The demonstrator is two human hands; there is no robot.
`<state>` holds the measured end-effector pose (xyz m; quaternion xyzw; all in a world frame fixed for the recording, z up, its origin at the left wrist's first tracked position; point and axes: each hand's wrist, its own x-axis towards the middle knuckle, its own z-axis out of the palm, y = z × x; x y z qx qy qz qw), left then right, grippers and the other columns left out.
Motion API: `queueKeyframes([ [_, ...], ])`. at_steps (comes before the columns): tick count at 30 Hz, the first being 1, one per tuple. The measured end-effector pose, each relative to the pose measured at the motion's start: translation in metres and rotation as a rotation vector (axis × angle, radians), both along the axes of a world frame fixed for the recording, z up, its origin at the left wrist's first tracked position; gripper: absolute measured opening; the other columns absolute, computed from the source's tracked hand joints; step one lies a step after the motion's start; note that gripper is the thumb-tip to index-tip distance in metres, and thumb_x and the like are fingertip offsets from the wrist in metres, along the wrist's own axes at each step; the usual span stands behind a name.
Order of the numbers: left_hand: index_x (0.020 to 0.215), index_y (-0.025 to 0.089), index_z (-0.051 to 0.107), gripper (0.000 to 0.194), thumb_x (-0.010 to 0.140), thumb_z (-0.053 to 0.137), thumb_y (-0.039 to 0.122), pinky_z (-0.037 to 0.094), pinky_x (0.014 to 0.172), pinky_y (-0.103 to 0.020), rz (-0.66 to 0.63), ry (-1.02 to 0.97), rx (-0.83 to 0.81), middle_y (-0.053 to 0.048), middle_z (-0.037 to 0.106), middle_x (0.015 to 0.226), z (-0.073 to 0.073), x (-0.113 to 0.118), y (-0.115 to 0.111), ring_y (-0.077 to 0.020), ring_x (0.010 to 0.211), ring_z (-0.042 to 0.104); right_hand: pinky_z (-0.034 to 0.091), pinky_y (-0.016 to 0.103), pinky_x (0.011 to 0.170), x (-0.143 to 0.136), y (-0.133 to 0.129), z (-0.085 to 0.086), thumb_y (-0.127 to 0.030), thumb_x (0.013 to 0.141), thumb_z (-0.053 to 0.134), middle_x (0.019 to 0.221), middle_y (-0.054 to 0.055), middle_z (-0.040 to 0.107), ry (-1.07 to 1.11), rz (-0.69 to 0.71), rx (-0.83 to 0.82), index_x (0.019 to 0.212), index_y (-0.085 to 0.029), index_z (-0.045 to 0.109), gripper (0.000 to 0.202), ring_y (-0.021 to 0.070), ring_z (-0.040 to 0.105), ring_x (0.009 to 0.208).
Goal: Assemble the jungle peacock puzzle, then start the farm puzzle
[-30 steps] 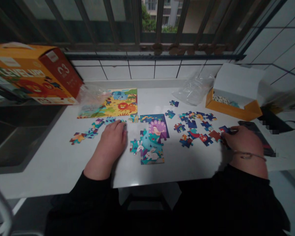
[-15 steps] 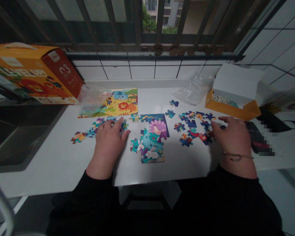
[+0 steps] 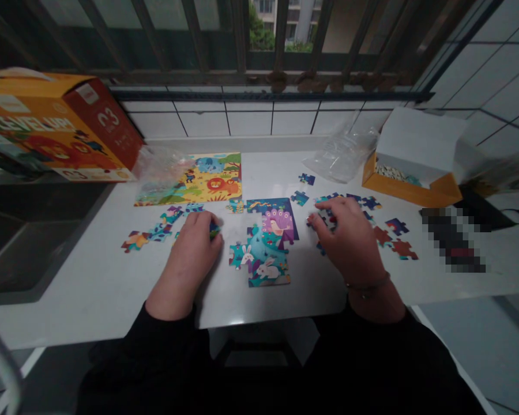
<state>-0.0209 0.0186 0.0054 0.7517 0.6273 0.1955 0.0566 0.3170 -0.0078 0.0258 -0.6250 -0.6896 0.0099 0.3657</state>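
Note:
In the middle lies a partly joined puzzle (image 3: 270, 253) with a purple peacock and white rabbits. Left of it, my left hand (image 3: 190, 248) has its fingers curled, with a dark blue-green puzzle piece (image 3: 215, 230) between thumb and index finger. My right hand (image 3: 350, 233) hovers low over loose pieces on the right, thumb and index finger apart, partly hiding them. Uncovered beside it are a dark blue piece (image 3: 397, 226) and a red-brown piece (image 3: 405, 249). More loose pieces (image 3: 160, 231) lie beyond my left hand.
A picture sheet with lions (image 3: 216, 181) lies at the back, partly under clear plastic. An orange carry box (image 3: 60, 127) stands at the back left by a dark sink (image 3: 21, 242). At the back right are a crumpled plastic bag (image 3: 339, 155) and an open yellow box (image 3: 410, 187).
My right hand has moved left across the loose pieces, uncovering several at the right. My left hand's fingers have curled in around a piece.

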Motion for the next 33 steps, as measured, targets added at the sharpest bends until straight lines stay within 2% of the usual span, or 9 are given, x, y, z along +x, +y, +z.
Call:
queueKeyframes([
  [3,0.115,0.024,0.057,0.041,0.083,0.077,0.007,0.061,0.104,-0.054,-0.081,-0.106,0.11,-0.012,0.062,0.121,0.004,0.004,-0.002,-0.0336,0.118,0.065,0.058,0.053,0.108,-0.021,-0.003,0.001,-0.027,0.107,0.062,0.123,0.017,0.074,0.051,0.152,0.026,0.118,-0.02,0.076,0.02,0.0316,0.07,0.118],
  [6,0.124,0.026,0.057,0.047,0.087,0.079,0.008,0.058,0.112,-0.053,-0.328,-0.227,0.156,-0.01,0.061,0.13,0.012,0.014,-0.009,-0.0316,0.129,0.063,0.059,0.049,0.106,-0.042,-0.009,0.003,-0.028,0.109,0.063,0.123,0.014,0.077,0.15,0.299,-0.03,0.119,-0.022,0.075,0.017,0.0295,0.073,0.119],
  [9,0.133,0.03,0.057,0.051,0.092,0.08,0.009,0.055,0.12,-0.053,-0.531,-0.332,0.147,-0.01,0.06,0.143,0.016,0.027,-0.02,-0.0298,0.14,0.06,0.062,0.043,0.097,-0.06,-0.014,0.0,-0.035,0.105,0.073,0.12,0.009,0.082,0.323,0.358,-0.208,0.123,-0.025,0.074,0.02,0.0258,0.077,0.106],
  [12,0.138,0.032,0.056,0.056,0.094,0.079,0.008,0.056,0.12,-0.051,-0.62,-0.391,0.127,-0.009,0.06,0.147,0.014,0.037,-0.028,-0.0287,0.143,0.061,0.063,0.038,0.087,-0.069,-0.014,-0.008,-0.038,0.1,0.081,0.111,0.004,0.084,0.531,0.415,-0.417,0.127,-0.027,0.071,0.031,0.0224,0.08,0.092],
  [15,0.144,0.033,0.055,0.057,0.096,0.08,0.014,0.054,0.124,-0.055,-0.64,-0.398,0.083,-0.012,0.056,0.157,0.011,0.041,-0.03,-0.0314,0.152,0.056,0.062,0.036,0.083,-0.062,-0.008,-0.016,-0.036,0.099,0.079,0.098,0.001,0.081,0.645,0.462,-0.515,0.132,-0.027,0.068,0.036,0.022,0.08,0.09],
  [17,0.148,0.032,0.054,0.056,0.1,0.08,0.021,0.051,0.127,-0.059,-0.634,-0.375,0.047,-0.014,0.055,0.163,0.009,0.04,-0.028,-0.0332,0.156,0.054,0.059,0.034,0.077,-0.047,-0.002,-0.017,-0.036,0.099,0.077,0.093,0.0,0.078,0.621,0.418,-0.541,0.131,-0.025,0.068,0.035,0.0212,0.077,0.086],
  [20,0.141,0.03,0.063,0.039,0.105,0.076,0.031,0.055,0.12,-0.058,-0.67,-0.281,-0.062,-0.012,0.068,0.149,0.008,0.039,-0.025,-0.0332,0.142,0.064,0.05,0.031,0.066,-0.02,0.005,-0.015,-0.032,0.098,0.076,0.084,-0.001,0.074,0.455,0.308,-0.623,0.123,-0.022,0.071,0.027,0.0183,0.07,0.074],
  [24,0.125,0.027,0.075,0.022,0.105,0.077,0.036,0.057,0.109,-0.054,-0.706,-0.13,-0.171,-0.011,0.075,0.139,0.005,0.038,-0.022,-0.0335,0.127,0.07,0.043,0.03,0.061,0.005,0.007,-0.017,-0.03,0.099,0.074,0.078,-0.003,0.072,0.323,0.352,-0.761,0.117,-0.024,0.073,0.019,0.0172,0.066,0.069],
  [33,0.126,0.026,0.076,0.026,0.102,0.081,0.033,0.056,0.112,-0.052,-0.676,-0.102,-0.18,-0.011,0.074,0.143,0.002,0.039,-0.022,-0.0335,0.131,0.069,0.046,0.031,0.068,-0.004,0.005,-0.014,-0.031,0.095,0.08,0.084,-0.002,0.075,0.096,0.271,-0.701,0.102,-0.025,0.077,0.01,0.0191,0.07,0.077],
])
